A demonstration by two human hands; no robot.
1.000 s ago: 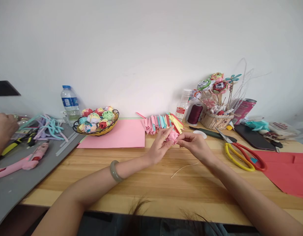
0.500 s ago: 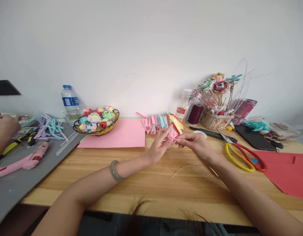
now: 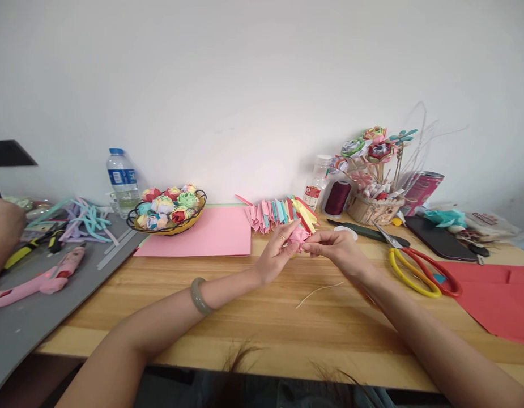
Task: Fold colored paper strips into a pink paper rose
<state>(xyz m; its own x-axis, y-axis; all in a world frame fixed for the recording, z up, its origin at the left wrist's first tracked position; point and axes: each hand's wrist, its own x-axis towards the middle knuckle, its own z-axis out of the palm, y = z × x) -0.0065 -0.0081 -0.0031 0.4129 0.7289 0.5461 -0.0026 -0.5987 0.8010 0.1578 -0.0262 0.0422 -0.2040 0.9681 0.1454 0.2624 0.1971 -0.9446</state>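
Note:
My left hand (image 3: 275, 254) and my right hand (image 3: 336, 249) meet above the wooden table (image 3: 262, 317) and pinch a small pink folded paper piece (image 3: 298, 236) between their fingertips. Both hands are closed on it. A grey-green bangle (image 3: 199, 296) sits on my left wrist. A thin pale thread (image 3: 318, 292) lies on the table just below my hands. Behind them stands a row of folded pink, blue and yellow paper pieces (image 3: 278, 212).
A pink sheet (image 3: 206, 233) and a basket of paper roses (image 3: 167, 211) lie at back left beside a water bottle (image 3: 121, 180). Scissors (image 3: 417, 266), red paper (image 3: 495, 297), a flower basket (image 3: 374, 198) and a phone (image 3: 438, 238) are right. Another person's hand (image 3: 2, 226), a pink glue gun (image 3: 41, 277) at left.
My hands have barely shifted on the pink paper piece. The other person's hand at the far left has drawn back a little.

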